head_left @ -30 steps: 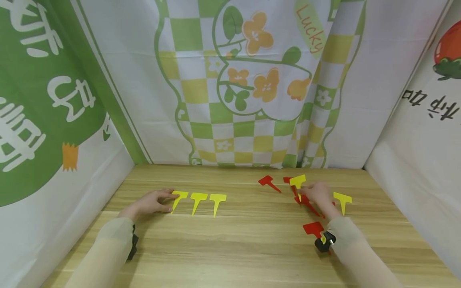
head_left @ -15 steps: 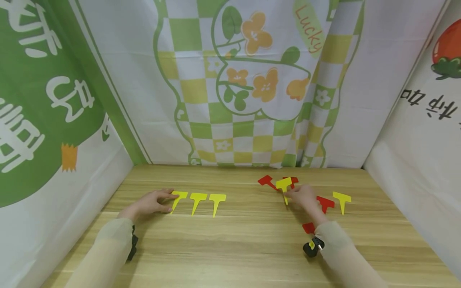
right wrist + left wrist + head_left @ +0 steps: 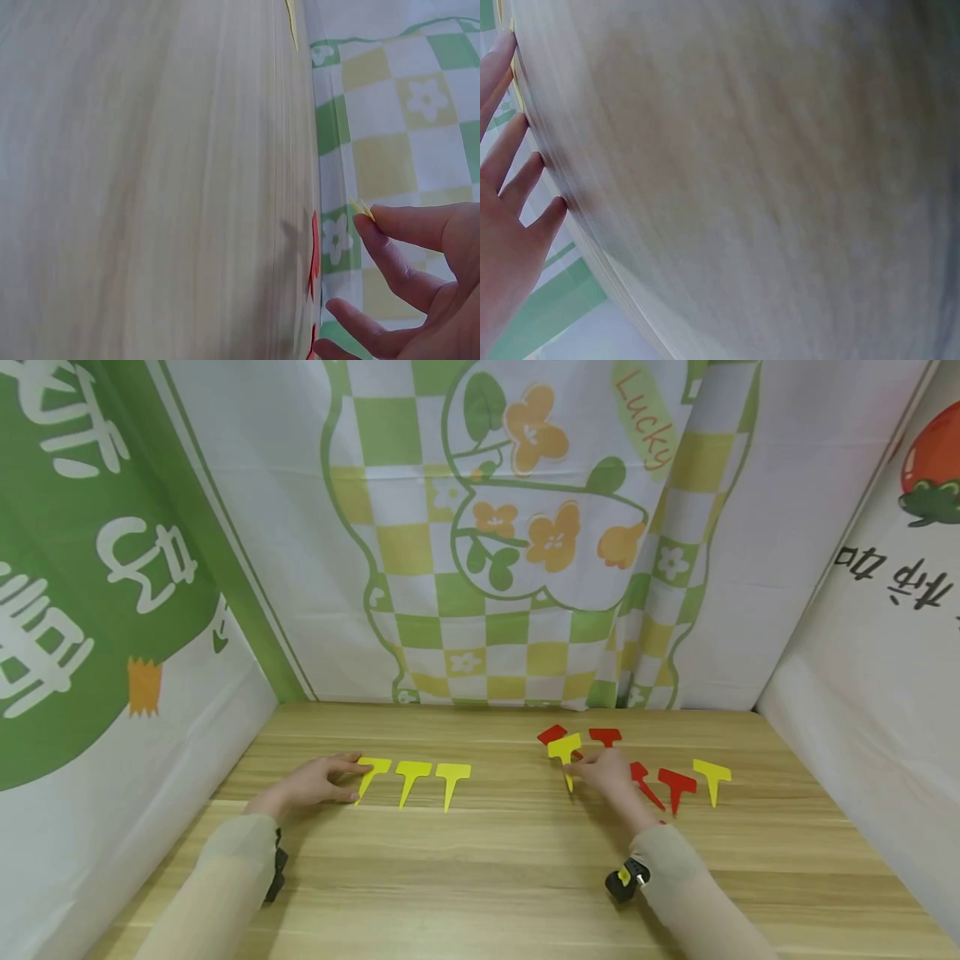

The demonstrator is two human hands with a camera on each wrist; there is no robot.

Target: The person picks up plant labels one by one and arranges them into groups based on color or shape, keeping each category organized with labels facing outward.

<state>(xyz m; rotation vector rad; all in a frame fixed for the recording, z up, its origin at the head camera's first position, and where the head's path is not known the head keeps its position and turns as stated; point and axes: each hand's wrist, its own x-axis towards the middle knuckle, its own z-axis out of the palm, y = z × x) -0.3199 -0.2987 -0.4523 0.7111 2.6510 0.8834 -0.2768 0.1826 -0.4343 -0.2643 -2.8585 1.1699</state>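
My right hand pinches a yellow T-shaped plant label between thumb and finger, held above the table. In the right wrist view the pinched label shows nearly edge-on, off the wood. On the left, my left hand rests on the table with its fingers spread, touching the leftmost yellow label of a row. Beside that one lie a second yellow label and a third, stems toward me. The left wrist view shows the left hand with fingertips down on the wood.
Several red T-shaped labels lie scattered around the right hand, some partly hidden by it. One more yellow label lies to their right. A checked cloth hangs behind the table, with printed cloths at both sides.
My right hand has moved left with the yellow label, from over the red labels toward the row, uncovering red labels on the right. The left hand has stayed in place.
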